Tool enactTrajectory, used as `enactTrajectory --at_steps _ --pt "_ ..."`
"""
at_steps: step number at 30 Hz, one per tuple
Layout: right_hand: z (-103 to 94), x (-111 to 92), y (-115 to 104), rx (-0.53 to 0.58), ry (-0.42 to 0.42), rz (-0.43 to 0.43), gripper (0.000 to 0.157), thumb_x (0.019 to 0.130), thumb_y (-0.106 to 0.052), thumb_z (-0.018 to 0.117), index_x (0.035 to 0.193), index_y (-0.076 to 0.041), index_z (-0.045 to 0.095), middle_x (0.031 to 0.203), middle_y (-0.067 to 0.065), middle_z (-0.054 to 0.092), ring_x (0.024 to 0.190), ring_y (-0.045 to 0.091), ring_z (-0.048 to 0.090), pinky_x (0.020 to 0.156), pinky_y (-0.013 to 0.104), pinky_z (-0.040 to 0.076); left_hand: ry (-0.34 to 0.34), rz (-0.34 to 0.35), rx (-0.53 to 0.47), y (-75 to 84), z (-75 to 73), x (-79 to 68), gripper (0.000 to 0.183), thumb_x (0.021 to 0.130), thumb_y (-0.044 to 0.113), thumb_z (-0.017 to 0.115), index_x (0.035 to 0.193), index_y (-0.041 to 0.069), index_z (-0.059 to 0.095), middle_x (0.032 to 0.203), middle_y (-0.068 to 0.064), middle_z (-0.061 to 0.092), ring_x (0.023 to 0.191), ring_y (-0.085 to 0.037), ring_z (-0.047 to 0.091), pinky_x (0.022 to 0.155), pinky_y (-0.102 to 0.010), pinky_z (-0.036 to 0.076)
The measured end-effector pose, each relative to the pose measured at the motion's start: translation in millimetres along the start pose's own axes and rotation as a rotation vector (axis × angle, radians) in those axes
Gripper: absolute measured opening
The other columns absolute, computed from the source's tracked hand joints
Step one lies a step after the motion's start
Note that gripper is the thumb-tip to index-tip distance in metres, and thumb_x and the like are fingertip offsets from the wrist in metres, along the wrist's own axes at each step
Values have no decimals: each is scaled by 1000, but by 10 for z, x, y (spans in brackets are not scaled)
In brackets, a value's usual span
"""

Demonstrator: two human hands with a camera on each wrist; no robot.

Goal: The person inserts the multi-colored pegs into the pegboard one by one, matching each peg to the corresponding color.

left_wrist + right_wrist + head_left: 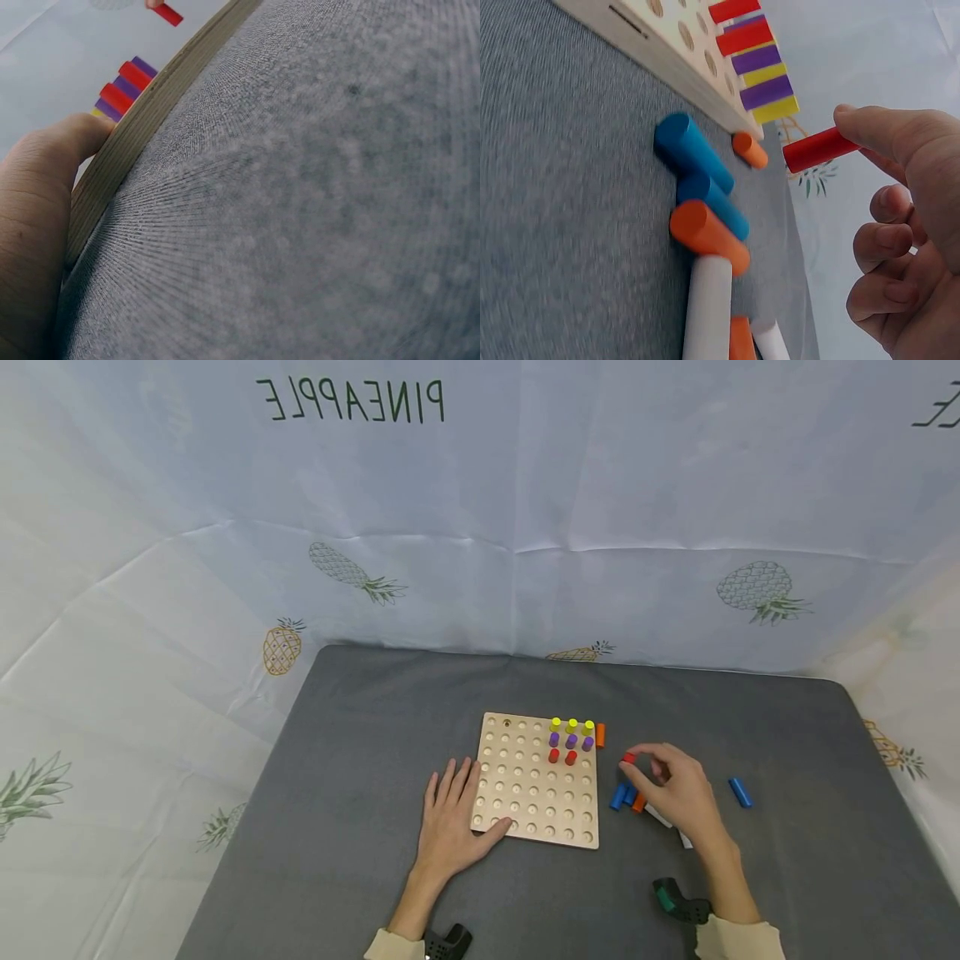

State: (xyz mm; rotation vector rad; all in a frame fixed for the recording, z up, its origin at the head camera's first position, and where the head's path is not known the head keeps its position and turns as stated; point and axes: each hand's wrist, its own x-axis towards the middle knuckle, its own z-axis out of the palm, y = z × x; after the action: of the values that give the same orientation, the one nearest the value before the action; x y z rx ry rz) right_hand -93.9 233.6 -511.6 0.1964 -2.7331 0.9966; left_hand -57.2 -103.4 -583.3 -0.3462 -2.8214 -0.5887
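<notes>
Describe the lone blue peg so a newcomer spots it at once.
In the head view, start from the wooden pegboard on the gray table and go right, past the right hand. The blue peg lies there on its side, alone; the other two visible blue pegs lie together between the pegboard and that hand.

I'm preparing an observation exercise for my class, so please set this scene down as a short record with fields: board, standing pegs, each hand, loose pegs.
Board: wooden pegboard lying on a grey cloth
Standing pegs: three yellow pegs, three purple pegs, two red pegs
Left hand: at the board's left side, thumb on its near edge
Right hand: pinches a red peg, clear of the board
Loose pegs: blue pegs, orange pegs, white pegs, right of the board
</notes>
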Motion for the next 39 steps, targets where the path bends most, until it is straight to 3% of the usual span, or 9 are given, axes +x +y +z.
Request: enactTrajectory --at_steps 22,39 --pt "199 106 -193 75 -39 -39 17 87 -13 81 103 -6 76 68 1 42 58 3 33 53 22 28 -1 -2 0 4 1 1 98 81 67 70 157 11 41 158 -12 49 152 -35 38 125 -58 25" --pt "361 129 -209 109 -108 33 22 89 -15 80 109 -7 77 69 1 42 59 6 36 53 22 29 -5 -8 -3 4 6 1 99 81 67 70 158 11 40 159 -12 48 152 -35 38 125 -58 24"
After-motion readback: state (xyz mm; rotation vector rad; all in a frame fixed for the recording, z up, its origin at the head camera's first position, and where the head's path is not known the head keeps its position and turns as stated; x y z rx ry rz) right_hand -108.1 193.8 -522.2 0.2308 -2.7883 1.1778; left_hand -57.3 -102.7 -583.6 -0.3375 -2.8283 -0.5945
